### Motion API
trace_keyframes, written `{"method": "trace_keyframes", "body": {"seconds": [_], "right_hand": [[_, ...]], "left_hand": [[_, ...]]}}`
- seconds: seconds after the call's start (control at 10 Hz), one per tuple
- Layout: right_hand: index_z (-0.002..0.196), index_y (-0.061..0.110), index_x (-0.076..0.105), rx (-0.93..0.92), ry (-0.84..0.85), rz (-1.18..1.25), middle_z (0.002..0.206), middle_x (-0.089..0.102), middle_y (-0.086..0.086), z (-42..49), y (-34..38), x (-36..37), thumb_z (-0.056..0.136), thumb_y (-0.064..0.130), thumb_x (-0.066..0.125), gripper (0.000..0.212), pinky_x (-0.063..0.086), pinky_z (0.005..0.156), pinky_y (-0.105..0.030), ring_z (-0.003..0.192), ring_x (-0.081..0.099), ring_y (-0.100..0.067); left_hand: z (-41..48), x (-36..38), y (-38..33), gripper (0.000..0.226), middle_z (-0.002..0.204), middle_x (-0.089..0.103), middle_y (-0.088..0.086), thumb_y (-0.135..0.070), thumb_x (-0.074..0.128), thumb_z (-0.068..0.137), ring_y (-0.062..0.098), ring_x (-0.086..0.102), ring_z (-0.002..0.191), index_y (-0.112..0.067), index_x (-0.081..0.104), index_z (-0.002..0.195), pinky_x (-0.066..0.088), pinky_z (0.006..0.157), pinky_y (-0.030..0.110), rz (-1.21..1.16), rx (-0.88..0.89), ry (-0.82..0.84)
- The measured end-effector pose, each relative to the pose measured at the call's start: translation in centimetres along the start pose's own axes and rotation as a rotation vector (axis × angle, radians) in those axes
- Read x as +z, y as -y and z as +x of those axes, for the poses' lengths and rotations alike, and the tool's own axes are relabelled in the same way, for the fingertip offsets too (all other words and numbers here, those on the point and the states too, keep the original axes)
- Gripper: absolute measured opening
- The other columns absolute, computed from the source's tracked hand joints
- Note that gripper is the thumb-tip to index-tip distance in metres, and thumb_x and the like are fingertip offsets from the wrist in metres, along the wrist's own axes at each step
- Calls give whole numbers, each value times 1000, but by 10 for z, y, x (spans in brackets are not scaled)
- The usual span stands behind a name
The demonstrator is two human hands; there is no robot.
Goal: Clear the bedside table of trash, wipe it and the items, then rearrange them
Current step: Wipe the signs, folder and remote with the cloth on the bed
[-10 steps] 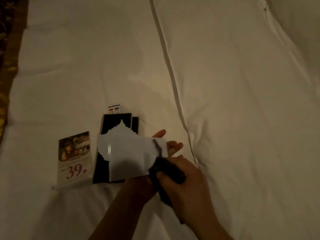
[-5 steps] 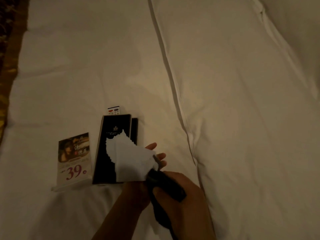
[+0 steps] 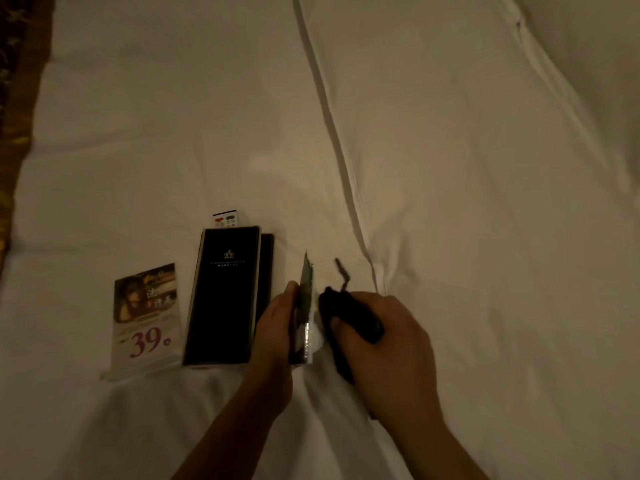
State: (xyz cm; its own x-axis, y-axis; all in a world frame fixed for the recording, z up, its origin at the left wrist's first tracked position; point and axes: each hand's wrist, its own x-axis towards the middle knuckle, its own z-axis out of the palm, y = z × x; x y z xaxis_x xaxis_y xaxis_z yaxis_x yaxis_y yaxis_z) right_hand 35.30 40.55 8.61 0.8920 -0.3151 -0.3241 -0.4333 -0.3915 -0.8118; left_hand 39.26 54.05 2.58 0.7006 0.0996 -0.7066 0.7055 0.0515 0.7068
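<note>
My left hand [image 3: 277, 327] holds a thin white card with a jagged top edge [image 3: 307, 306], turned edge-on and upright over the white bed sheet [image 3: 242, 116]. My right hand [image 3: 384, 341] is closed around a dark cloth [image 3: 346, 317], which presses against the card's right face. Left of my hands, a long black folder with a small crest [image 3: 225, 296] lies flat on the sheet. A second dark item [image 3: 266, 258] and a small white card with red and dark marks [image 3: 225, 219] poke out from under it.
An acrylic sign stand printed with "39" [image 3: 147, 320] lies left of the black folder. A seam in the bedding [image 3: 339, 150] runs up the middle, with a pillow [image 3: 588, 64] at the upper right. Patterned carpet [image 3: 14, 98] shows at the left edge.
The white card faced the camera flat in my left hand; it has turned edge-on and shifted right off the black folder. My right hand with the cloth followed to its right side.
</note>
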Motion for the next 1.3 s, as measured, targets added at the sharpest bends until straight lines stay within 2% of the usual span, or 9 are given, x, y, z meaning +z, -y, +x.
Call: {"method": "trace_keyframes", "body": {"seconds": [0.2,0.3,0.4,0.5,0.6,0.7,1.0,1.2,1.3], "right_hand": [[89,47,74,206,-36,404,78,76,4,2,-20,-25,80,24,75,25,62,70,-49,69,72,-20],[88,45,75,254,-80,475,75,75,0,0,-27,-41,81,20,74,26,63,61,-45,66,72,-27],[89,46,74,245,-124,496,78,76,3,1,-32,-56,83,17,74,30,63,62,-40,67,73,-21],[92,50,72,207,-178,506,84,76,11,0,-40,-67,83,19,74,32,63,65,-35,72,73,-13],[92,52,72,183,-255,530,88,76,15,-6,-49,-79,81,19,76,35,62,65,-30,75,73,-9],[91,52,72,172,-329,567,89,76,15,-19,-60,-95,80,19,77,36,60,63,-24,77,73,-9],[89,46,74,231,-498,615,87,76,12,-71,-99,-148,81,16,77,31,57,57,-18,74,73,-9],[87,50,72,278,-603,606,85,76,13,-125,-144,-198,81,19,78,32,56,54,-20,70,74,-10],[90,51,71,315,-658,574,86,74,17,-161,-173,-225,80,20,79,34,57,59,-28,71,73,-8]], "left_hand": [[5,-12,2,42,109,65,25,-55,50,96,39,61,83,-17,63,108,49,54,34,3,70,-34],[1,-9,-4,42,111,63,26,-47,49,100,30,58,76,-9,61,113,48,52,32,-38,35,28],[1,-7,-5,34,110,67,14,-35,52,100,21,68,89,-8,59,118,56,72,36,-104,17,146],[-8,4,-13,36,115,65,14,-29,52,101,22,68,99,-3,56,125,58,85,38,-116,25,197],[-9,19,-15,27,97,74,4,-23,53,102,12,73,82,-2,58,118,60,65,26,-81,54,192],[-9,33,-10,18,87,76,7,-20,57,98,17,73,72,-5,62,106,58,53,29,-41,58,198],[-50,101,4,31,103,78,10,-27,66,87,27,75,93,-17,71,116,61,70,39,60,72,387],[-99,154,33,46,103,78,10,-35,72,73,24,75,89,-18,71,115,60,67,39,138,93,486],[-132,185,57,45,103,78,10,-35,73,72,24,76,88,-18,71,114,59,66,38,193,101,555]]}}
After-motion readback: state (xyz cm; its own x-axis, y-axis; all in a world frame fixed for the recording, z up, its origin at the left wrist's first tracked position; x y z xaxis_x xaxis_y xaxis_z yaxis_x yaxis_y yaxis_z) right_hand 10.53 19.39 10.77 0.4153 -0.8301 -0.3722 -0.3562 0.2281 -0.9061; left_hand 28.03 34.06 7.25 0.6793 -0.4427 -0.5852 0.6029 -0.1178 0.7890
